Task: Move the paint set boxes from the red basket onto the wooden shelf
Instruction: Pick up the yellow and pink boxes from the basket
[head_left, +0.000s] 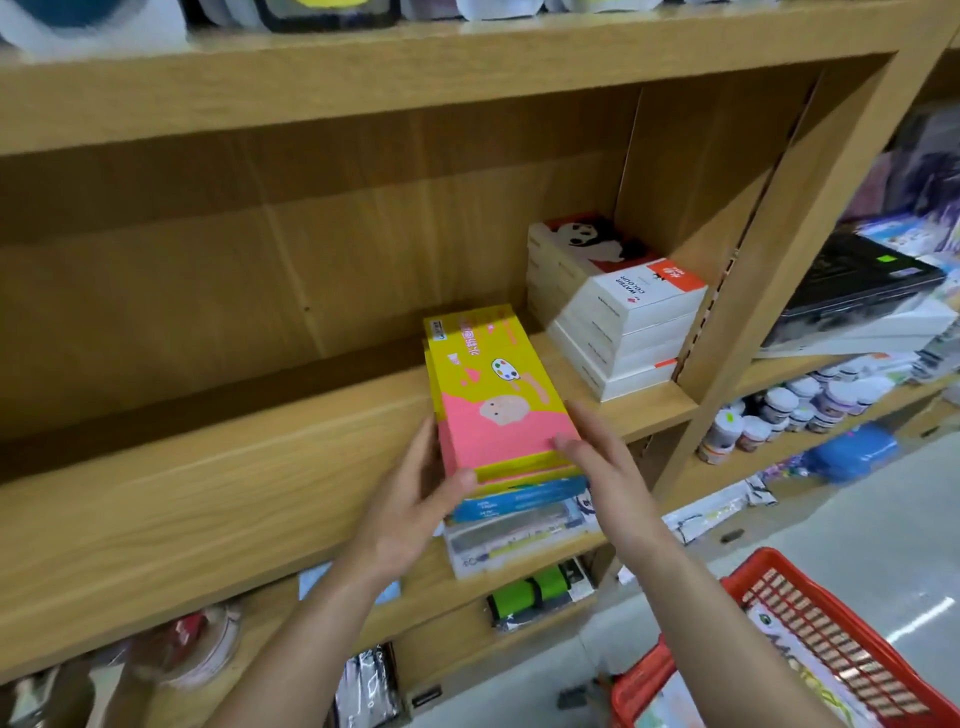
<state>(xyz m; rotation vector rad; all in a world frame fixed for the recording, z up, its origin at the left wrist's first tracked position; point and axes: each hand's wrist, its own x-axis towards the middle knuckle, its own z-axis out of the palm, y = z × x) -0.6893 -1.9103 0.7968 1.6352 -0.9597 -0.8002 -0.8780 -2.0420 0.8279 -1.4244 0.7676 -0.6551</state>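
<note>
A yellow and pink paint set box (493, 395) lies on top of a small stack on the wooden shelf (234, 488), with a blue box (519, 500) and a white box (511, 540) under it. My left hand (415, 499) grips the stack's near left corner, thumb on the front edge. My right hand (597, 457) rests on the yellow box's near right corner, fingers flat on top. The red basket (810, 639) sits low at the right, with a printed box inside.
A stack of white watercolour boxes (618, 312) with a panda print stands at the shelf's right end, close to the yellow box. An upright wooden divider (779, 249) borders it. Paint jars (789, 410) fill the neighbouring shelf. Packets lie on the lower shelves.
</note>
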